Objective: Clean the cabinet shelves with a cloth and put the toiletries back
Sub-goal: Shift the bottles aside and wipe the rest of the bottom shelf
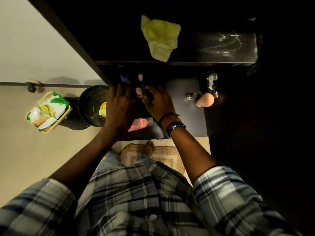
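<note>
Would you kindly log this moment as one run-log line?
cloth: lying on upper shelf | left hand, right hand: among small bottles below | grip: unclear | pink bottle: lying down

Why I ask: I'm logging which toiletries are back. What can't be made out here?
All in the head view:
- The small dark item the right hand grips: lost against the dark cabinet.
- The pink bottle: mostly covered by the left hand.
- The blue thing below the shelf edge: too dim to identify.
- The cabinet's right side: black shadow.
</note>
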`<state>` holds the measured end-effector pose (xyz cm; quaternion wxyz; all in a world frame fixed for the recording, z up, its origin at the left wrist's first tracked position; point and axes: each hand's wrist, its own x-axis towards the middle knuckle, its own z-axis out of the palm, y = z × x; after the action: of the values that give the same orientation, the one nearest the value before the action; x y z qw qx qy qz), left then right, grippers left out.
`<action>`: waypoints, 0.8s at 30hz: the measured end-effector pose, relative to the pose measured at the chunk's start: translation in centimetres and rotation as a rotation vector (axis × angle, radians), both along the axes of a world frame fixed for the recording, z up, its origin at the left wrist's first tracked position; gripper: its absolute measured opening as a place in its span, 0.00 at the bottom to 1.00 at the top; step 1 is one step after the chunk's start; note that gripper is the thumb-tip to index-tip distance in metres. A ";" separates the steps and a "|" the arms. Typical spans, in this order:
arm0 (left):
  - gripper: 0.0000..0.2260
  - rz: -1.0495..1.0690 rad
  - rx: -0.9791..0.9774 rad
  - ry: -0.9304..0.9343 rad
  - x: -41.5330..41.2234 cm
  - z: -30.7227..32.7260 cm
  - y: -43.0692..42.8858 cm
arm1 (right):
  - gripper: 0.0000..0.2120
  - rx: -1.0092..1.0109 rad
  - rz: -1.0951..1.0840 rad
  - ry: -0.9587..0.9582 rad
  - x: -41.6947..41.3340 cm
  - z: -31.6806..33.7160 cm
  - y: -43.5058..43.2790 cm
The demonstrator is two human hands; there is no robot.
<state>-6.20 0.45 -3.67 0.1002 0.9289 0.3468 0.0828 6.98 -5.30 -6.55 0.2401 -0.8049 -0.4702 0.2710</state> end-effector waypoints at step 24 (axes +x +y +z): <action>0.11 0.007 -0.337 0.028 1.3 -1.8 2.4 | 0.10 -0.201 -0.250 -0.311 11.8 4.3 -2.3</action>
<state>-4.94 2.80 -5.50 0.2496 0.8988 0.3603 0.0105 18.79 -7.56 -2.23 0.1153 -0.9089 -0.3686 0.1573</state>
